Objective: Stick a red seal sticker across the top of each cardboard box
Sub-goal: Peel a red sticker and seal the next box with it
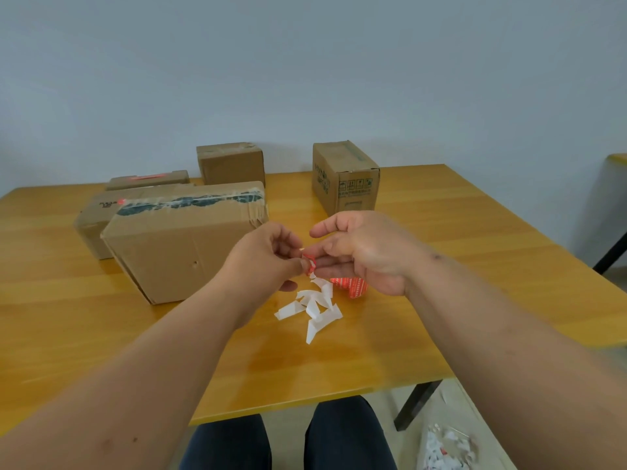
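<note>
head view: both hands, left hand and right hand, pinch red seal sticker; large cardboard box lies left, nearer left hand.

A wooden table stands against a pale wall; a clear bag of scraps lies on the floor.

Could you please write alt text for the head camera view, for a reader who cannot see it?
Both hands, left hand and right hand, pinch a small red seal sticker above a wooden table. White backing scraps and a red sticker stack lie beneath them. Five cardboard boxes stand behind.
</note>
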A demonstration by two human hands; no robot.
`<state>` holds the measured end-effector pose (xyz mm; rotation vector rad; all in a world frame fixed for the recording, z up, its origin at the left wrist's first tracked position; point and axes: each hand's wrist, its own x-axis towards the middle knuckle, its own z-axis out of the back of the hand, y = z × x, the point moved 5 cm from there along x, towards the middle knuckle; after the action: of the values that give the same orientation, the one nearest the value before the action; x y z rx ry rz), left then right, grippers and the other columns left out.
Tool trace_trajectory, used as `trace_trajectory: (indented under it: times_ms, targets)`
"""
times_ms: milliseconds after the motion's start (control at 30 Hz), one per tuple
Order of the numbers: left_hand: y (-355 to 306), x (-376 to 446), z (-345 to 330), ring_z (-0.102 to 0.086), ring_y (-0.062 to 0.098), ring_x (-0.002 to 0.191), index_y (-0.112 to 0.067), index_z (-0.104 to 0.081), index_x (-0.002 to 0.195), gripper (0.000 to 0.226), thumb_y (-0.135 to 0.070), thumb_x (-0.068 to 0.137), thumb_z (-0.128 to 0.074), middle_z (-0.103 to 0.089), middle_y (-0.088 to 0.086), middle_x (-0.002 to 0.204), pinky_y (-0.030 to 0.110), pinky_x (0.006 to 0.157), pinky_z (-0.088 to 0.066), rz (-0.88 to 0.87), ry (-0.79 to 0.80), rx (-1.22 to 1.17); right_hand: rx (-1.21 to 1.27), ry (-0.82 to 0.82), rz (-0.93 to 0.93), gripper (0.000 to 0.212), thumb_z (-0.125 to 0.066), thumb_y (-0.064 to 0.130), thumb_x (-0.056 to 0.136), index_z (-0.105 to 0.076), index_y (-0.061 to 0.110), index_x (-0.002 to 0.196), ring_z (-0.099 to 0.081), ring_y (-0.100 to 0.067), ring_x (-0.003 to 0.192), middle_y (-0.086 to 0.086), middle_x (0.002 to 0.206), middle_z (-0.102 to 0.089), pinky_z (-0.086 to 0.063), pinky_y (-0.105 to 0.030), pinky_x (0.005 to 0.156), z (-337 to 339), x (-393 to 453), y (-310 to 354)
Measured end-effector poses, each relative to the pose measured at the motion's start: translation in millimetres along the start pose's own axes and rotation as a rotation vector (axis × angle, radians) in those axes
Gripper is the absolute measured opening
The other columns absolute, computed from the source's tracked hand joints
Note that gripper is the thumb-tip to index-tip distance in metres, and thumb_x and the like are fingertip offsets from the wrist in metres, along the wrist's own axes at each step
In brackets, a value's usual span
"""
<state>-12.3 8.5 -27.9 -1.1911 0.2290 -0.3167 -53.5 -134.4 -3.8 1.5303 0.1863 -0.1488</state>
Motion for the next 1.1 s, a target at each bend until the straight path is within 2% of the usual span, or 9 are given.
trace_trajectory:
  times_ms: [67, 200, 267, 367, 533, 700, 900, 967, 1100]
  targets:
    - [-0.6, 0.4, -2.1, -0.063, 0.013, 0.07, -0.011, -0.064, 0.093, 0.018, -0.007, 0.08, -0.077, -0.066, 0.01, 0.081, 0.025, 0.06, -0.055, 0.001, 0.027, 0.006, -0.079, 0.014, 0.003, 0.034, -0.052, -0.005, 0.092, -0.054, 0.007, 0.123, -0.07, -0.028, 0.097, -0.015, 0.102, -0.072, -0.057, -0.038, 0.085, 0.8, -0.1, -0.7]
    - [-0.2, 4.1, -4.3, -0.064, 0.017, 0.071, -0.013, -0.063, 0.098, 0.021, -0.008, 0.082, -0.076, -0.065, 0.008, 0.075, 0.031, 0.067, -0.059, 0.031, 0.034, -0.059, -0.594, -0.069, 0.123, 0.047, -0.052, 0.005, 0.093, -0.051, 0.024, 0.136, -0.058, -0.01, 0.115, 0.009, 0.121, -0.067, -0.045, -0.033, 0.101, 9.2, -2.4, 8.6]
    - [2.6, 5.7, -6.3, -0.063, 0.018, 0.07, -0.012, -0.061, 0.097, 0.021, -0.007, 0.082, -0.075, -0.061, 0.008, 0.07, 0.032, 0.067, -0.059, 0.042, 0.042, -0.059, -0.641, -0.235, 0.214, 0.047, -0.051, 0.002, 0.093, -0.054, 0.027, 0.132, -0.058, -0.005, 0.112, 0.013, 0.126, -0.063, -0.049, -0.024, 0.088, 21.7, -3.7, 18.9]
    - [9.1, 6.3, -10.2, -0.061, 0.02, 0.067, -0.008, -0.064, 0.085, 0.012, -0.003, 0.082, -0.074, -0.057, 0.006, 0.062, 0.035, 0.069, -0.06, 0.072, 0.05, -0.031, -0.652, -0.406, 0.305, 0.03, -0.053, 0.006, 0.093, -0.063, 0.025, 0.114, -0.06, -0.002, 0.097, 0.013, 0.109, -0.067, -0.046, -0.013, 0.071, 42.6, -5.2, 29.3]
    - [15.5, 10.3, -18.9, -0.071, 0.029, 0.077, -0.007, -0.072, 0.079, 0.008, 0.001, 0.082, -0.073, -0.074, 0.011, 0.08, 0.04, 0.077, -0.061, 0.143, 0.04, -0.025, -0.958, -0.319, 0.241, 0.011, -0.062, 0.016, 0.089, -0.067, 0.026, 0.089, -0.056, -0.001, 0.078, 0.02, 0.084, -0.057, -0.04, -0.015, 0.059, 46.5, 2.9, 18.2]
    - [18.7, 15.3, -29.1, -0.069, 0.015, 0.071, -0.006, -0.074, 0.085, 0.014, 0.001, 0.09, -0.063, -0.074, 0.01, 0.08, 0.032, 0.073, -0.061, 0.188, 0.133, 0.01, -1.168, -0.263, 0.195, 0.016, -0.062, 0.016, 0.085, -0.069, 0.029, 0.08, -0.056, -0.009, 0.092, 0.022, 0.081, -0.054, -0.05, -0.036, 0.084, 44.3, 7.7, 12.3]
    - [23.7, 19.1, -37.5, -0.061, 0.015, 0.067, -0.009, -0.075, 0.095, 0.016, -0.009, 0.095, -0.059, -0.064, 0.012, 0.088, 0.03, 0.067, -0.061, 0.258, 0.189, 0.056, -1.335, -0.162, 0.149, 0.018, -0.058, 0.019, 0.081, -0.073, 0.028, 0.086, -0.052, -0.012, 0.099, 0.013, 0.095, -0.064, -0.024, -0.036, 0.095, 44.2, 6.7, 8.0]
    - [21.9, 21.3, -37.0, -0.059, 0.015, 0.066, -0.012, -0.076, 0.091, 0.015, -0.007, 0.092, -0.062, -0.066, 0.015, 0.088, 0.025, 0.061, -0.056, 0.236, 0.177, 0.075, -1.36, -0.147, 0.149, 0.018, -0.057, 0.019, 0.081, -0.073, 0.028, 0.086, -0.052, -0.012, 0.1, 0.011, 0.095, -0.064, -0.024, -0.039, 0.098, 43.9, 5.8, 7.9]
    - [19.2, 21.7, -35.0, -0.057, 0.01, 0.062, -0.009, -0.073, 0.084, 0.013, 0.003, 0.084, -0.068, -0.067, 0.002, 0.072, 0.02, 0.054, -0.049, 0.206, 0.172, 0.05, -1.292, -0.189, 0.206, 0.012, -0.061, 0.023, 0.082, -0.073, 0.027, 0.083, -0.053, -0.005, 0.091, 0.014, 0.086, -0.064, -0.027, -0.04, 0.099, 44.0, 7.0, 10.7]
